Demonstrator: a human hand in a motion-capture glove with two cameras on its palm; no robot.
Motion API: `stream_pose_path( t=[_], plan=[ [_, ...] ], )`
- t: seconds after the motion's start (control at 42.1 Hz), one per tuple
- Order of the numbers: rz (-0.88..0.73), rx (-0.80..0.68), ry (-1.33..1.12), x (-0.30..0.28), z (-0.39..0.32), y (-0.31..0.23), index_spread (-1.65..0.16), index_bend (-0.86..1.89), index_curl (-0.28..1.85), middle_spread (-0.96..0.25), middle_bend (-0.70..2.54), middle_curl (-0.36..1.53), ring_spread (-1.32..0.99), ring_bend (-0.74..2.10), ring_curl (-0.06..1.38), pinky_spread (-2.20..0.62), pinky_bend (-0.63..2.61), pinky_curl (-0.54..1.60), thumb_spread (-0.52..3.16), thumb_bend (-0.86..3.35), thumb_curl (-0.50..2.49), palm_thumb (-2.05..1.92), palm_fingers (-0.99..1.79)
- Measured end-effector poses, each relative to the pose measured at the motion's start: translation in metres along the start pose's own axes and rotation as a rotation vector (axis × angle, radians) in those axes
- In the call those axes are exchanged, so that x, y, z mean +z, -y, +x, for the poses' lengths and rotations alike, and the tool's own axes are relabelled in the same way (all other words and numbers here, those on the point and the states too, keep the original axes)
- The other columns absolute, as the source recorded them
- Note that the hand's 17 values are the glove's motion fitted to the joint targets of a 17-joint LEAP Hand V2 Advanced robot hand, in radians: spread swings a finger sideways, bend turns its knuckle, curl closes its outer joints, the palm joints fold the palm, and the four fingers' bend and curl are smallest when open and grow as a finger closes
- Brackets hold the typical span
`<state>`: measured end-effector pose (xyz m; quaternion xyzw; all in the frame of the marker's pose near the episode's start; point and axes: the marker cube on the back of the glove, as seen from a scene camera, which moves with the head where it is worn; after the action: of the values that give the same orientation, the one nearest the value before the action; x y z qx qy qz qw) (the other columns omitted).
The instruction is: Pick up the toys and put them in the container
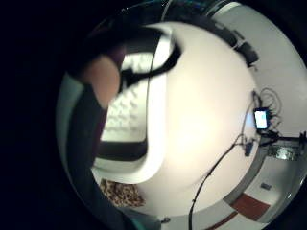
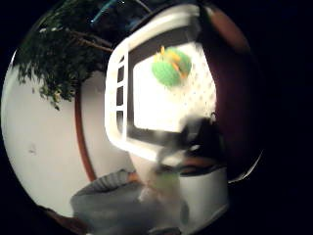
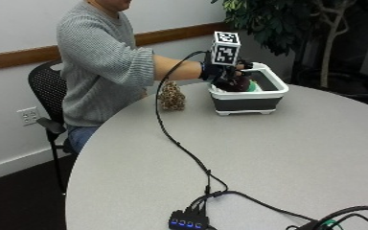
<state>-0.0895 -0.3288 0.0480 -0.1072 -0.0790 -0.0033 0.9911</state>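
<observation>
In the outside view my gloved right hand (image 3: 224,72) hangs over the near end of the white and black container (image 3: 247,104). Its fingers curl round a dark red toy (image 3: 235,85), held just inside the rim. A green toy with orange bits (image 3: 253,86) lies in the container beside it; the thumb side palm view shows this green toy (image 2: 170,66) on the perforated white floor, with the dark red toy (image 2: 230,98) close to the palm. A brown spotted toy (image 3: 171,97) stands on the table just beside the container, and it shows again as the spotted toy (image 1: 123,193) outside the container's rim (image 1: 158,125).
The round grey table (image 3: 286,158) carries a black cable that runs from the hand to a hub with blue lights (image 3: 186,223) at the near edge. A leafy plant (image 3: 280,19) stands behind the container. The person sits on a black chair (image 3: 43,88).
</observation>
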Motion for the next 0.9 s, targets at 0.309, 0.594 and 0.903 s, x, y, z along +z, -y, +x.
stream_pose_path(
  t=[0.309,0.594,0.903],
  plan=[
    [-0.019,-0.016,-0.019,0.001,0.016,-0.022,-0.34,0.10,0.47,-0.08,0.07,0.21,-0.09,0.11,0.27,-0.03,1.04,0.42,1.18,-0.04,0.58,-0.02,-0.41],
    [-0.010,-0.228,0.042,0.007,-0.025,-0.123,-0.32,0.14,0.40,-0.07,0.09,0.18,-0.04,0.15,0.24,0.03,0.96,0.38,1.30,-0.02,0.47,-0.01,-0.28],
    [-0.101,-0.326,-0.065,0.073,-0.049,-0.218,-0.34,0.13,0.34,-0.09,0.13,0.18,-0.08,0.30,0.29,0.05,1.00,0.38,1.34,-0.01,0.40,0.00,-0.10]
  ],
)
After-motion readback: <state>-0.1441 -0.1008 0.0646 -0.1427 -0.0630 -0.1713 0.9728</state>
